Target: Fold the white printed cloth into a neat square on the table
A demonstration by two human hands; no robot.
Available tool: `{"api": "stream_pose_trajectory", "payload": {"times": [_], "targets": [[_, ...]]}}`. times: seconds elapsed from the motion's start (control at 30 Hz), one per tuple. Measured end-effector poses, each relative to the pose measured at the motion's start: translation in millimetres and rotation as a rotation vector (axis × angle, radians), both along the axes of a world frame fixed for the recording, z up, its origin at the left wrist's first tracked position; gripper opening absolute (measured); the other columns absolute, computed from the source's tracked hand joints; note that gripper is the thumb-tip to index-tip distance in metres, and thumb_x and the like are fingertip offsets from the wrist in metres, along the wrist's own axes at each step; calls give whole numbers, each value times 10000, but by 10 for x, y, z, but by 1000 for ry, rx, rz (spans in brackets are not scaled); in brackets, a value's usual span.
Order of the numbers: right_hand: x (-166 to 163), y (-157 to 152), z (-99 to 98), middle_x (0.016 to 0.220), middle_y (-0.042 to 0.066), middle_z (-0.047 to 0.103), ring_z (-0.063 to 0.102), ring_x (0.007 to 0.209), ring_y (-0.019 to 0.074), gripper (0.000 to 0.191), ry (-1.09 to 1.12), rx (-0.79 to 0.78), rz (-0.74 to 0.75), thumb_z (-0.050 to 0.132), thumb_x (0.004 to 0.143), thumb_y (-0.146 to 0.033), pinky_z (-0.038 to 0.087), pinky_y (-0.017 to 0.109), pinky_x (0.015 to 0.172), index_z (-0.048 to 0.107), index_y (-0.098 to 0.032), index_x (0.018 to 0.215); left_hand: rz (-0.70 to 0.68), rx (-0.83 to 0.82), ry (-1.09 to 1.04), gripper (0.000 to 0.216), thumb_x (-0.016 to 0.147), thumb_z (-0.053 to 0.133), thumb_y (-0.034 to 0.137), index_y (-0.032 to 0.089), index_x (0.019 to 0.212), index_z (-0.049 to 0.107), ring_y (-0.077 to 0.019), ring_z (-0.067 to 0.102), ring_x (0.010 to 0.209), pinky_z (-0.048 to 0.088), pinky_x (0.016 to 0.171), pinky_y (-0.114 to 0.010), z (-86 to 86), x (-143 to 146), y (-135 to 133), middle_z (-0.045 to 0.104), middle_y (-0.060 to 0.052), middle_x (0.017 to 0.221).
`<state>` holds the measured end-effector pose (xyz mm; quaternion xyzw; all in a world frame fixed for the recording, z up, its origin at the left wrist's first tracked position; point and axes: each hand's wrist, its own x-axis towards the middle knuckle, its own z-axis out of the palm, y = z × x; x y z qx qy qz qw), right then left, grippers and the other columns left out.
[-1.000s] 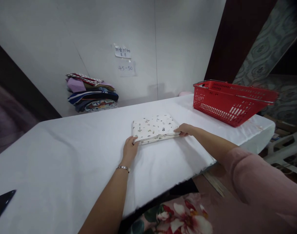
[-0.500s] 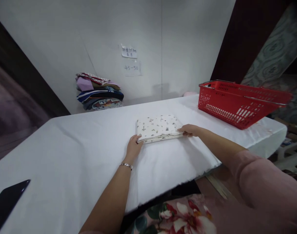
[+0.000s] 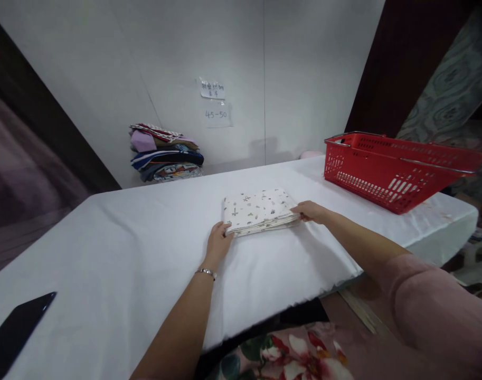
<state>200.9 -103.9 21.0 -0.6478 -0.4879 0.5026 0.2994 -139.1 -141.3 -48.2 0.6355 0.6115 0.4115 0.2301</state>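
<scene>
A folded white cloth (image 3: 258,208) with small printed figures lies flat on the white-covered table (image 3: 157,253), its layered edges facing me. My left hand (image 3: 219,240) pinches its near left corner between thumb and fingers. At the near right corner, my right hand (image 3: 310,211) grips the layers, with the fingertips partly hidden under the cloth. That right edge looks slightly raised and the layers there are a little apart.
A red plastic basket (image 3: 383,171) with metal handles stands at the table's right. Several folded fabrics in a stack (image 3: 167,155) sit by the wall at the back left. A dark flat device (image 3: 19,332) lies at the near left. Paper notes (image 3: 217,114) hang on the wall.
The cloth's near right edge is lifted slightly more in my right hand, and its layers show wider. Both hands keep their hold; the whole view has shifted a little.
</scene>
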Motion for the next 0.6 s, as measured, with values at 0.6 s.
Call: {"api": "stream_pose_trajectory", "payload": {"times": [0.6], "targets": [[28,-76,-231,485,-51,511,530,450,129,542,-71,-65,-76,754,630,-316,484,255,475,476,-142,1061,138,12,163,241,772,471,176,197,945,638,-132,587,835,447,874,-283,131,138,-92,515,-41,1188]]}}
